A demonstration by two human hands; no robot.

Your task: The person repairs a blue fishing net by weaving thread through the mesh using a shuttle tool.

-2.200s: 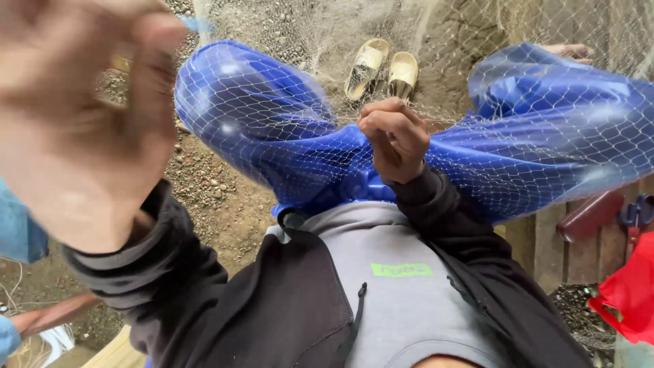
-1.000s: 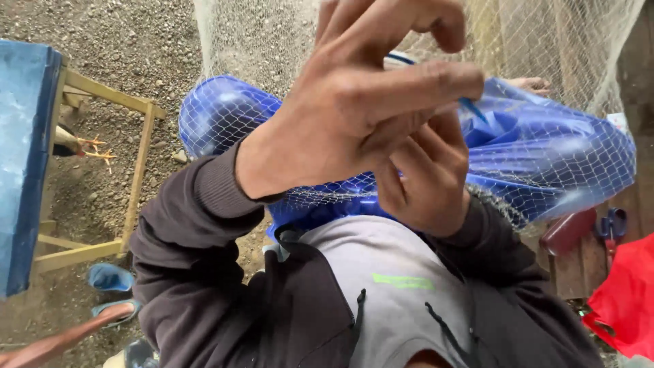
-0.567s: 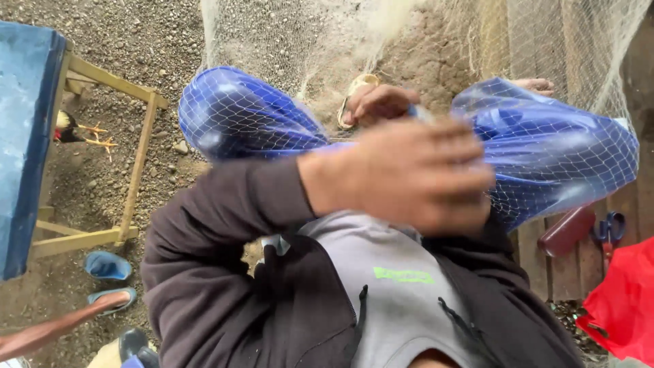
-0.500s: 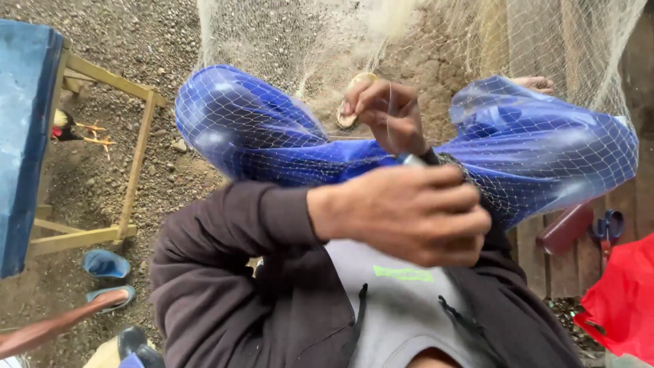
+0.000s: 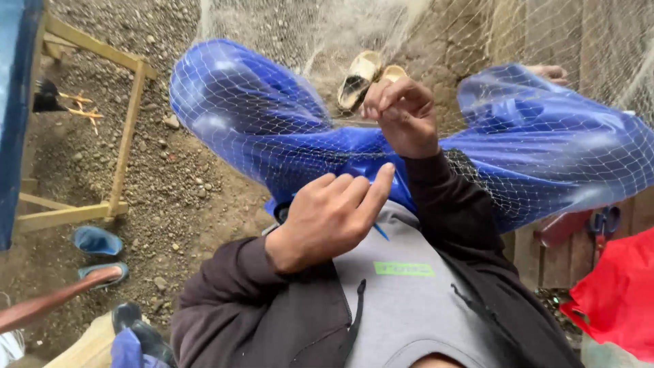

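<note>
Hands at a net over blue-clad knees
Right hand (image 5: pixel 405 116), raised with wrist bent, pinches the net (image 5: pixel 272 129) draped across the lap; left hand (image 5: pixel 330 218) rests loosely curled at the belly, forefinger extended, holding nothing visible.

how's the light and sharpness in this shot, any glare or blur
Head view: soft, even daylight with no hard shadows; pale sheen patches on the blue plastic under the net; left hand and right hand look sharp; wide-angle lens bends the wooden frame near the edge.
</note>
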